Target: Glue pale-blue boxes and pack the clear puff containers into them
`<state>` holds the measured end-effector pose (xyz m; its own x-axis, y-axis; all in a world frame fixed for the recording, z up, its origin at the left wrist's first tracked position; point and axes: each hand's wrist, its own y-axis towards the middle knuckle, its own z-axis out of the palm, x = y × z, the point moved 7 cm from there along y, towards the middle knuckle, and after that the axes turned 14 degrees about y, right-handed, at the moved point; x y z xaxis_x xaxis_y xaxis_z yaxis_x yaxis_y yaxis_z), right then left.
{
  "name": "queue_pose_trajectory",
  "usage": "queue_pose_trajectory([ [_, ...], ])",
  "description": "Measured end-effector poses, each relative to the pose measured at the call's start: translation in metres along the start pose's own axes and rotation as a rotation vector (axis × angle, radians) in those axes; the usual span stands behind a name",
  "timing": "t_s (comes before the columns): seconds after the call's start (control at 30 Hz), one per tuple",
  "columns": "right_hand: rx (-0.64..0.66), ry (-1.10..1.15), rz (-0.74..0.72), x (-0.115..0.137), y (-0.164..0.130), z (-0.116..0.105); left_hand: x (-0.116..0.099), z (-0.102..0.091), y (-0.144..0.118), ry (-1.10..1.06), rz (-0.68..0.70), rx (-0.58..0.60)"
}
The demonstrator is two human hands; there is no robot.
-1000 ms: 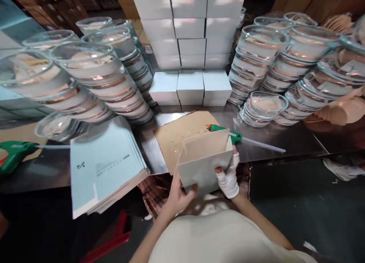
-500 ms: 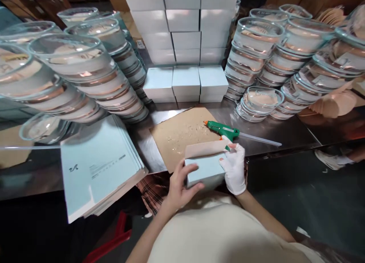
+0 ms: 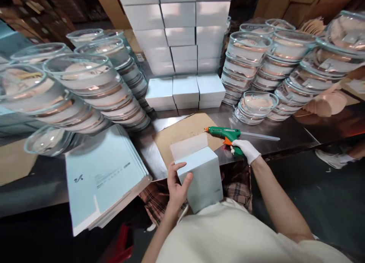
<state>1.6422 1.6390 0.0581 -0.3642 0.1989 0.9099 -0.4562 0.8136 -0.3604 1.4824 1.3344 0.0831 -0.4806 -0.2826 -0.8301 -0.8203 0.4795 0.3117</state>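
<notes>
My bare left hand (image 3: 179, 183) grips a pale blue cardboard box (image 3: 203, 179) at its left end, thumb on the near face and a finger along the top edge. The box is tilted against my body, and its flap (image 3: 189, 146) stands open on the far side. My right hand (image 3: 245, 150), in a white glove, is closed around the handle of a green hot glue gun (image 3: 224, 132) with an orange trigger. A clear glue stick (image 3: 260, 136) sticks out of the gun's back. The gun's nozzle points left, over a cardboard sheet (image 3: 176, 133) with glue bits.
Flat pale blue box blanks (image 3: 102, 175) lie stacked at the left, overhanging the table edge. Finished-looking boxes (image 3: 185, 90) are piled at the back. Tall stacks of glass bowls (image 3: 85, 80) stand left, and more bowls (image 3: 246, 65) right. A person's shoe (image 3: 330, 158) shows at far right.
My right hand has left the box and moved right onto the glue gun's handle. The box has tipped, so its near face shows more. My left hand still holds it.
</notes>
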Motion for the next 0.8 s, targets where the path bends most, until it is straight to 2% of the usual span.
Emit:
queue_pose_trajectory([
  [0.07,-0.012,0.091,-0.034,0.005,-0.011,0.003,-0.005,0.004,0.005,-0.013,-0.007,0.014],
  [0.17,-0.068,0.321,-0.167,0.022,-0.037,0.003,-0.012,0.008,0.013,0.013,-0.014,0.059],
  [0.27,0.035,0.483,-0.269,0.038,-0.068,0.011,-0.019,0.009,0.017,0.041,-0.008,0.063],
  [0.37,0.127,0.335,-0.327,0.043,-0.098,0.017,-0.029,0.010,0.018,0.074,0.051,0.027],
  [0.43,0.167,0.177,-0.454,0.049,-0.117,0.021,-0.035,0.010,0.017,0.098,0.089,-0.002],
  [0.57,0.261,-0.044,-0.752,0.068,-0.148,0.042,-0.044,0.010,0.015,0.112,0.158,-0.033],
  [0.7,0.268,-0.151,-0.872,0.077,-0.152,0.061,-0.053,0.010,0.013,0.122,0.235,-0.040],
  [0.8,0.235,-0.179,-0.881,0.069,-0.145,0.058,-0.054,0.010,0.012,0.123,0.247,-0.037],
])
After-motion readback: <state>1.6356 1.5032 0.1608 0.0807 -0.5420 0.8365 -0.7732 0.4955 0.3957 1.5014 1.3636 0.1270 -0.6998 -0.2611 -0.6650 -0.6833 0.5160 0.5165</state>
